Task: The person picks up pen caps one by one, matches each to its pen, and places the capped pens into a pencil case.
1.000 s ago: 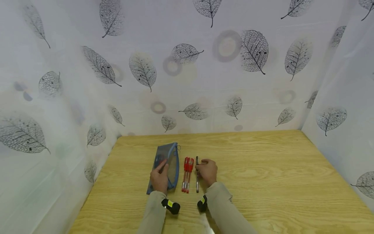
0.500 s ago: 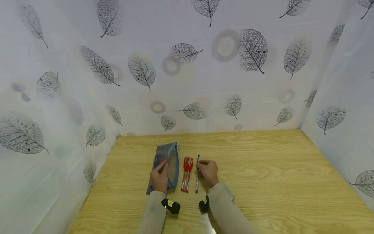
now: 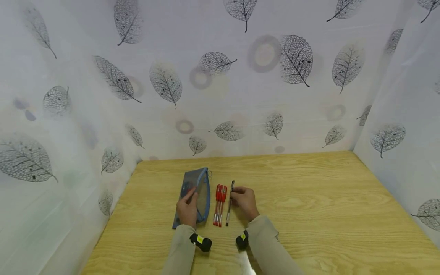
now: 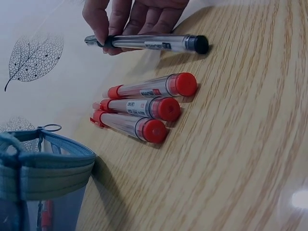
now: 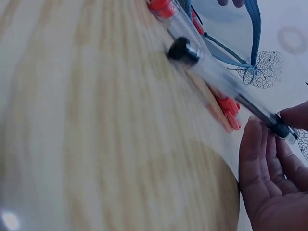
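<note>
My left hand (image 3: 187, 209) holds the upper edge of a see-through blue pencil pouch (image 3: 205, 194), thumb and index finger at its zipped opening. The pouch mouth (image 4: 57, 168) gapes in the left wrist view, with something red inside. Between thumb and fingers, my right hand (image 3: 245, 201) pinches a black-capped gel pen (image 3: 229, 208) near its cap. In the left wrist view the pen's black end (image 4: 197, 44) points away from that hand. Three red pens (image 3: 220, 206) lie side by side on the table between pouch and black pen.
The wood-grain table (image 3: 309, 214) extends to the right of the hands. Behind and on both sides hangs a white leaf-printed curtain (image 3: 240, 91). A black wrist camera (image 3: 201, 242) sits at the left cuff, another camera (image 3: 242, 240) at the right.
The black pen has been tilted in my right hand, its lower end swinging left toward the red pens. My left hand and the pouch stay nearly still.
</note>
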### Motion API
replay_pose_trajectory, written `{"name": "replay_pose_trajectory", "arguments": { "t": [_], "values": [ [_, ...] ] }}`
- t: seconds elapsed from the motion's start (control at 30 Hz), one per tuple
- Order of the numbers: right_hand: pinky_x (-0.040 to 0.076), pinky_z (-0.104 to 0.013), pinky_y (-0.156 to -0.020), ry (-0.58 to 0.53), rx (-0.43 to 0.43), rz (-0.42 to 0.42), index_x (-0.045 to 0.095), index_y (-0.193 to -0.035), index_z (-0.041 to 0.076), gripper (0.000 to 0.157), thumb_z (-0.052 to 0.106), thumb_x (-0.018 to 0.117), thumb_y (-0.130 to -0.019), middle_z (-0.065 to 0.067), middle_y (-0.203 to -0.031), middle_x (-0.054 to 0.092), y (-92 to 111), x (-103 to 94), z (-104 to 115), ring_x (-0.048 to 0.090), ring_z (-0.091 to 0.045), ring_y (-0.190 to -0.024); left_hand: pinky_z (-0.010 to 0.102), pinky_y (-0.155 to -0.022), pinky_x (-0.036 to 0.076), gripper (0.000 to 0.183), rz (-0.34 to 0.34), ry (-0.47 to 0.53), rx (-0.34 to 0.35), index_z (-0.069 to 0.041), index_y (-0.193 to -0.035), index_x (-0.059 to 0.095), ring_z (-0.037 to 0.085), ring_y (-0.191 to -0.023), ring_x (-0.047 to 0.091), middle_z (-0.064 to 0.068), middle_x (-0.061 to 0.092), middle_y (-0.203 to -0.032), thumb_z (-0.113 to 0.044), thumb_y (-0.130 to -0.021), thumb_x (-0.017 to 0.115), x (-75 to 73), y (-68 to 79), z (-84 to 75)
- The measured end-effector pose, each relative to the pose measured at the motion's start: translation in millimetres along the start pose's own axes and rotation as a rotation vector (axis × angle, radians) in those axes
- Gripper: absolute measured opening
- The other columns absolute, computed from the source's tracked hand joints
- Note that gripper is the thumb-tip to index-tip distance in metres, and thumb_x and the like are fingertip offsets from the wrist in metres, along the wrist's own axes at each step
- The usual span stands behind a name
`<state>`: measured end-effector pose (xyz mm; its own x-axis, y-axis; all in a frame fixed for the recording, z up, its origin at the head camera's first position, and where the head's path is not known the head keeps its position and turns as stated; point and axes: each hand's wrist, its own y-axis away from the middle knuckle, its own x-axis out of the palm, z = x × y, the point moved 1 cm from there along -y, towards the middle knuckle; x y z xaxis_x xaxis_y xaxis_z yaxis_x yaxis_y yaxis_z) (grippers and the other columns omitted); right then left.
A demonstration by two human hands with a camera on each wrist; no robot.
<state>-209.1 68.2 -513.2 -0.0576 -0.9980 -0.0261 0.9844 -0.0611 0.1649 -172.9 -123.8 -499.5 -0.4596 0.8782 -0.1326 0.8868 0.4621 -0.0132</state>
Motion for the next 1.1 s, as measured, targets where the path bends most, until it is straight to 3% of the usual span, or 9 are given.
{"name": "replay_pose_trajectory", "arguments": {
  "t": [0.37, 0.63, 0.9, 1.1],
  "values": [
    [0.057, -0.033, -0.067, -0.058, -0.018, 0.032, 0.061, -0.112, -0.013, 0.029, -0.002, 0.064, -0.086, -0.015, -0.092, 0.068, -5, -6.8, 4, 0.065, -0.016, -0.070, 0.026, -0.072, 0.043, 0.026, 0.004, 0.009, -0.010, -0.011, -0.119, 0.070, 0.025, -0.111, 0.057, 0.015, 0.061, -0.128, -0.013, -0.095, 0.062, -0.5, 0.5, -0.8],
    [0.053, -0.053, -0.080, -0.151, -0.023, 0.142, 0.053, -0.120, -0.018, 0.035, -0.004, 0.061, -0.089, -0.032, -0.105, 0.062, 3, -5.0, 32, 0.068, -0.027, -0.079, 0.024, -0.061, 0.039, 0.025, 0.000, 0.012, 0.005, -0.009, -0.118, 0.070, 0.024, -0.098, 0.056, 0.017, 0.061, -0.127, -0.013, -0.094, 0.062, 0.0, 0.9, -1.1],
    [0.058, -0.038, -0.070, -0.159, -0.035, 0.146, 0.055, -0.121, -0.015, 0.036, -0.002, 0.064, -0.088, -0.021, -0.099, 0.065, -12, 16.5, 28, 0.066, -0.017, -0.073, 0.024, -0.068, 0.042, 0.025, -0.001, 0.008, -0.001, -0.010, -0.118, 0.070, 0.027, -0.108, 0.057, 0.015, 0.061, -0.127, -0.014, -0.094, 0.063, 0.7, -0.2, -0.1],
    [0.058, -0.034, -0.065, -0.133, -0.050, 0.173, 0.057, -0.119, -0.014, 0.035, -0.003, 0.065, -0.087, -0.016, -0.092, 0.065, -15, 34.9, 32, 0.066, -0.016, -0.069, 0.038, -0.082, 0.047, 0.025, -0.011, 0.009, 0.023, -0.008, -0.117, 0.071, 0.031, -0.117, 0.056, 0.017, 0.061, -0.126, -0.014, -0.094, 0.063, 1.5, -0.6, 1.2]
  ]
}}
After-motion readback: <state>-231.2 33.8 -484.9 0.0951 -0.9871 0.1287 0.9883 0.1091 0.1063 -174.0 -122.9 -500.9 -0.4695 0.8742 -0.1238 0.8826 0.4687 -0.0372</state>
